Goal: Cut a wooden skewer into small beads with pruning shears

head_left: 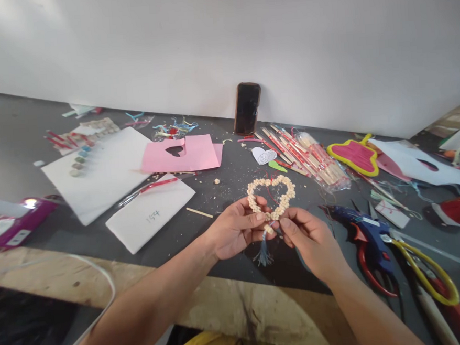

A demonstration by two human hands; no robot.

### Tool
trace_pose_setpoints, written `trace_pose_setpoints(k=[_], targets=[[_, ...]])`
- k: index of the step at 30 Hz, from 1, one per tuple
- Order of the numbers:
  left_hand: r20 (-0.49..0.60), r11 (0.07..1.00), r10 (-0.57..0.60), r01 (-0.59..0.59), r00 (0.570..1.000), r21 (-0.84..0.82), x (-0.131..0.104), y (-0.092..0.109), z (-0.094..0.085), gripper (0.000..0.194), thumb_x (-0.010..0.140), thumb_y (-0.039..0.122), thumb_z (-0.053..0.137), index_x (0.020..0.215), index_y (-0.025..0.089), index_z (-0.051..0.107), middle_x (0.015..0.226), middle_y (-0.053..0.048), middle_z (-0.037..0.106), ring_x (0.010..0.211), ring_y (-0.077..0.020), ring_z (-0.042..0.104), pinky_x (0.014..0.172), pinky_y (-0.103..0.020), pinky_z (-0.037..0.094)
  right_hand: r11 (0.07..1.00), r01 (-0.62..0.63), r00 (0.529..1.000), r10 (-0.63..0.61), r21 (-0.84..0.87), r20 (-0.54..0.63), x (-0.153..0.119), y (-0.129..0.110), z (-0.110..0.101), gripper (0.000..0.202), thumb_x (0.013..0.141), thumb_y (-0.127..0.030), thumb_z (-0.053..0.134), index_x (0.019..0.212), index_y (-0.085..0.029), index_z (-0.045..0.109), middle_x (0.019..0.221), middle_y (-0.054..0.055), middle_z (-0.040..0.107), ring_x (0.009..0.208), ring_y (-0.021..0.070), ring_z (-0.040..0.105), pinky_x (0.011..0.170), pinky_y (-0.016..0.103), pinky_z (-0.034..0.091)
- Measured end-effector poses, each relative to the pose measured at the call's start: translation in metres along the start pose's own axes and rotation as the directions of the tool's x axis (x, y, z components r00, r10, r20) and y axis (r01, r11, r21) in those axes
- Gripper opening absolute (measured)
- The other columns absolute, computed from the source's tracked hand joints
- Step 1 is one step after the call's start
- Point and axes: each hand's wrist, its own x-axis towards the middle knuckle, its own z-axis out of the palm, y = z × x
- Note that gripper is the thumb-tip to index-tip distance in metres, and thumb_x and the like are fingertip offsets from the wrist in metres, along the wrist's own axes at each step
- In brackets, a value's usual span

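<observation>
A heart-shaped ornament [289, 188] of small cream-coloured beads or pieces is held up above the dark table. My left hand [237, 225] is closed on its lower left side, the thumb lying over the bottom. At the lower right, my right hand [306, 235] pinches the ornament near its tip with thumb and fingers. A blue-grey tassel [263, 253] hangs below the point, with a small cream cluster [269, 228] above it. Something thin and red shows at the heart's top notch.
A phone [247, 108] leans against the white wall. Pink paper [197, 151] and a white foam block [150, 215] lie left. Packaged sticks [303, 154], a pink-and-yellow shape [353, 156], a blue glue gun [370, 231] and yellow-handled scissors [429, 269] lie right. Crumbs dot the tabletop.
</observation>
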Motion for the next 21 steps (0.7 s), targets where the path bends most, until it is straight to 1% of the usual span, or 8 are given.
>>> trace_pose_setpoints(k=[1, 3, 5, 6, 12, 15, 18, 21], targets=[[-0.017, 1.000, 0.008, -0.008, 1.000, -0.002, 0.0004, 0.0002, 0.0005, 0.027, 0.069, 0.011, 0.070, 0.092, 0.016, 0.056, 0.084, -0.001, 0.060, 0.073, -0.0145, 0.064, 0.066, -0.028, 0.053, 0.994, 0.040, 0.998, -0.044, -0.100, -0.038, -0.0006, -0.0017, -0.0005, 0.018, 0.085, -0.036, 0.051, 0.079, -0.020, 0.057, 0.065, -0.001, 0.054, 0.056, 0.0115, 0.047, 0.053, 0.024, 0.038], [-0.033, 1.000, 0.018, -0.018, 0.999, 0.003, 0.0011, 0.0003, 0.0008, 0.027, 0.069, 0.011, 0.070, 0.092, 0.016, 0.056, 0.084, -0.001, 0.060, 0.072, -0.0136, 0.063, 0.065, -0.027, 0.053, 0.943, 0.143, 0.981, -0.176, -0.301, -0.086, -0.0016, -0.0035, -0.0016, 0.015, 0.085, -0.033, 0.051, 0.079, -0.021, 0.058, 0.071, 0.001, 0.058, 0.063, 0.0134, 0.052, 0.059, 0.025, 0.040], [-0.032, 1.000, 0.026, -0.025, 0.999, 0.008, 0.0015, 0.0002, 0.0005, 0.026, 0.071, 0.012, 0.069, 0.092, 0.017, 0.056, 0.085, 0.000, 0.059, 0.072, -0.0135, 0.063, 0.066, -0.027, 0.053, 0.868, 0.229, 0.952, -0.295, -0.441, -0.086, -0.0018, -0.0030, -0.0024, 0.012, 0.085, -0.029, 0.050, 0.079, -0.022, 0.058, 0.076, 0.002, 0.060, 0.069, 0.0147, 0.055, 0.066, 0.026, 0.041], [-0.032, 1.000, 0.028, -0.028, 0.999, 0.010, 0.0014, 0.0001, 0.0002, 0.025, 0.071, 0.013, 0.068, 0.093, 0.017, 0.055, 0.086, -0.001, 0.059, 0.073, -0.0137, 0.064, 0.066, -0.027, 0.053, 0.840, 0.252, 0.941, -0.328, -0.480, -0.080, -0.0015, -0.0020, -0.0026, 0.010, 0.086, -0.027, 0.050, 0.080, -0.022, 0.057, 0.078, 0.002, 0.060, 0.071, 0.0149, 0.055, 0.067, 0.026, 0.042], [-0.018, 1.000, 0.024, -0.024, 1.000, 0.001, -0.0006, 0.0002, 0.0000, 0.027, 0.071, 0.014, 0.069, 0.093, 0.018, 0.054, 0.087, 0.000, 0.058, 0.074, -0.0157, 0.064, 0.067, -0.031, 0.053, 0.818, 0.230, 0.956, -0.292, -0.528, -0.037, 0.0007, 0.0038, -0.0009, 0.010, 0.087, -0.025, 0.047, 0.081, -0.023, 0.055, 0.076, 0.002, 0.061, 0.069, 0.0149, 0.056, 0.062, 0.025, 0.042], [-0.025, 1.000, 0.030, -0.030, 0.999, 0.001, -0.0003, 0.0004, 0.0000, 0.029, 0.070, 0.015, 0.070, 0.093, 0.019, 0.053, 0.088, 0.000, 0.058, 0.072, -0.0151, 0.064, 0.065, -0.030, 0.052, 0.793, 0.251, 0.946, -0.322, -0.556, -0.032, -0.0003, 0.0033, -0.0006, 0.010, 0.087, -0.025, 0.046, 0.083, -0.023, 0.054, 0.075, 0.002, 0.061, 0.067, 0.0147, 0.056, 0.061, 0.025, 0.043], [-0.040, 0.999, 0.041, -0.040, 0.998, 0.027, 0.0005, 0.0001, -0.0001, 0.031, 0.068, 0.016, 0.072, 0.093, 0.019, 0.053, 0.088, -0.001, 0.058, 0.072, -0.0155, 0.064, 0.064, -0.029, 0.052, 0.739, 0.322, 0.912, -0.410, -0.592, -0.016, -0.0013, 0.0026, -0.0019, 0.010, 0.087, -0.022, 0.045, 0.083, -0.023, 0.054, 0.076, 0.002, 0.060, 0.069, 0.0148, 0.056, 0.064, 0.026, 0.043], [-0.046, 0.996, 0.052, -0.048, 0.998, 0.079, 0.0010, -0.0008, 0.0004, 0.032, 0.066, 0.016, 0.073, 0.092, 0.018, 0.054, 0.086, -0.001, 0.059, 0.073, -0.0158, 0.063, 0.065, -0.029, 0.051, 0.634, 0.421, 0.844, -0.536, -0.649, 0.024, -0.0005, 0.0032, -0.0046, 0.010, 0.085, -0.016, 0.048, 0.087, -0.023, 0.054, 0.081, 0.004, 0.060, 0.076, 0.0161, 0.056, 0.070, 0.028, 0.044]])
